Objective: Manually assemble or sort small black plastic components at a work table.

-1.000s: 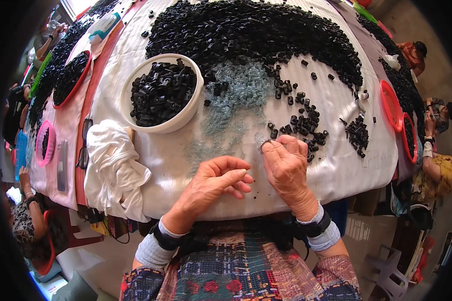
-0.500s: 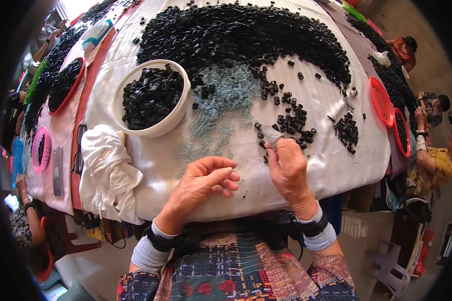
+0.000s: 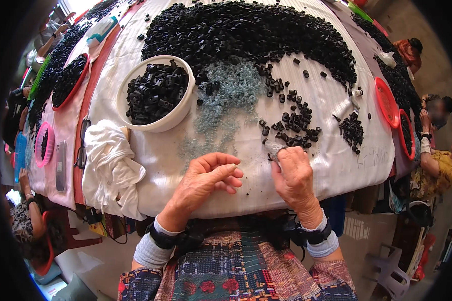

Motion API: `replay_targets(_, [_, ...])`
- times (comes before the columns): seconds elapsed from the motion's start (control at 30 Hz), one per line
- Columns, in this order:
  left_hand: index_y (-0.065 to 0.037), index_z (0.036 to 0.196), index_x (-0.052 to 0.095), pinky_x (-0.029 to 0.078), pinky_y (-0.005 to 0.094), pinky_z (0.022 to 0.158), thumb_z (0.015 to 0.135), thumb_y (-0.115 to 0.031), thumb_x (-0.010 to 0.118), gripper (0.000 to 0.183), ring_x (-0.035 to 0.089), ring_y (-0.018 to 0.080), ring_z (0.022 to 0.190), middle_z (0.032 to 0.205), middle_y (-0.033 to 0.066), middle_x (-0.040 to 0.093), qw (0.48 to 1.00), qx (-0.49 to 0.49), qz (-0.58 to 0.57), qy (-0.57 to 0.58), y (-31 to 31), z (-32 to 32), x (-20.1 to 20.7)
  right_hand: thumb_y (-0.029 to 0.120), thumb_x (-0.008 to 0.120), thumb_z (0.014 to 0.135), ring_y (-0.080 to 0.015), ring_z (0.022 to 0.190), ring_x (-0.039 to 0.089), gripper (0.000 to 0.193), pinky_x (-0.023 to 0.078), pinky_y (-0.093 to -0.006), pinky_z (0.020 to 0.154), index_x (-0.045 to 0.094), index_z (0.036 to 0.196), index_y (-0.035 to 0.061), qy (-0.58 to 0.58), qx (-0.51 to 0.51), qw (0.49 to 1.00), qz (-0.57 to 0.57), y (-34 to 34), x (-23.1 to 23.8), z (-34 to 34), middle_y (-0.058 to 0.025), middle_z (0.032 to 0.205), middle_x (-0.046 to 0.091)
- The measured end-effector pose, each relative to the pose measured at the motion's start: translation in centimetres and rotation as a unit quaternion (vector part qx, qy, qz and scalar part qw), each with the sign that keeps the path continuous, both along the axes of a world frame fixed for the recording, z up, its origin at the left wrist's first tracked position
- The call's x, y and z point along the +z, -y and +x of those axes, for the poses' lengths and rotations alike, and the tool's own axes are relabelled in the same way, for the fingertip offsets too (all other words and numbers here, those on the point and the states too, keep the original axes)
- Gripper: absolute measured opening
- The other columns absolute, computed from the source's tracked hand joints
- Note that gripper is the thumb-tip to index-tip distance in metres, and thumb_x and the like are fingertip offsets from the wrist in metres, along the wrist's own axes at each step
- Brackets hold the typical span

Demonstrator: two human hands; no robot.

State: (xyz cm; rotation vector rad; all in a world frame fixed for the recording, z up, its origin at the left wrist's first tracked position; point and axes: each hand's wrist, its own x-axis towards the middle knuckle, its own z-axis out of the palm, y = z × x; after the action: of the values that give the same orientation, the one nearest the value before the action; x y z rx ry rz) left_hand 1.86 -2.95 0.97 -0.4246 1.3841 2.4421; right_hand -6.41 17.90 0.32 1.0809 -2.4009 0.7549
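My left hand is held over the near part of the white cloth, thumb and index finger pinched together and the other fingers curled. Anything between those fingertips is too small to make out. My right hand is closed at the near edge of a loose cluster of small black cylindrical parts, with a greyish wrap on a fingertip. Dark bits show by its thumb, but what it grips is hidden. Beyond my hands lies a patch of small clear bluish springs, against a large heap of black parts.
A white bowl full of black parts stands left of the springs. Nearer me lies a crumpled white cloth. A smaller black pile sits at right, near red baskets. Other people work at both sides.
My right hand has come slightly down and right, its wrapped fingertip drawn back toward the thumb. The left hand keeps its pinch. The whole view has shifted slightly.
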Motion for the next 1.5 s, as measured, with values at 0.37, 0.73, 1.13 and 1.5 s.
replay_targets(0.37, [0.001,0.108,0.056,0.053,0.0244,0.062,0.091,-0.014,0.057,0.024,0.064,0.0134,0.073,0.089,0.0104,0.065,1.0,0.015,-0.023,0.014,-0.5,-0.2,0.5,0.009,0.056,0.073,-0.0209,0.072,0.05,0.015,0.037,-0.0341,0.064,0.056,0.088,0.0083,-0.084,-0.072,0.989,0.097,1.2,-1.2,-0.5,-0.0045,0.072,0.049])
replay_targets(0.73, [0.004,0.11,0.054,0.054,0.0247,0.063,0.091,-0.015,0.058,0.027,0.064,0.0149,0.073,0.091,0.0128,0.064,0.999,0.017,-0.024,0.011,-0.3,-0.1,0.5,-0.005,0.056,0.076,-0.03,0.072,0.056,0.018,0.048,-0.0397,0.064,0.055,0.093,-0.001,-0.025,-0.204,0.978,-0.03,-6.3,1.0,-5.4,-0.0151,0.081,0.054])
replay_targets(1.13, [0.004,0.11,0.055,0.053,0.0244,0.063,0.092,-0.015,0.057,0.026,0.064,0.014,0.073,0.091,0.0124,0.065,0.999,0.028,-0.045,0.01,-0.7,-0.1,0.4,-0.008,0.06,0.072,-0.0323,0.081,0.06,0.032,0.052,-0.0378,0.071,0.059,0.104,-0.0014,0.034,-0.103,0.992,-0.064,-5.8,1.0,-2.6,-0.0172,0.089,0.06])
replay_targets(1.5, [0.003,0.11,0.056,0.053,0.0233,0.064,0.091,-0.014,0.058,0.025,0.065,0.0134,0.075,0.09,0.0114,0.065,0.997,0.024,-0.078,0.0,-1.0,0.0,0.4,-0.006,0.063,0.07,-0.0344,0.084,0.057,0.032,0.049,-0.0389,0.073,0.055,0.101,-0.0036,0.044,-0.063,0.995,-0.061,-1.0,-0.5,-0.5,-0.0181,0.089,0.058])
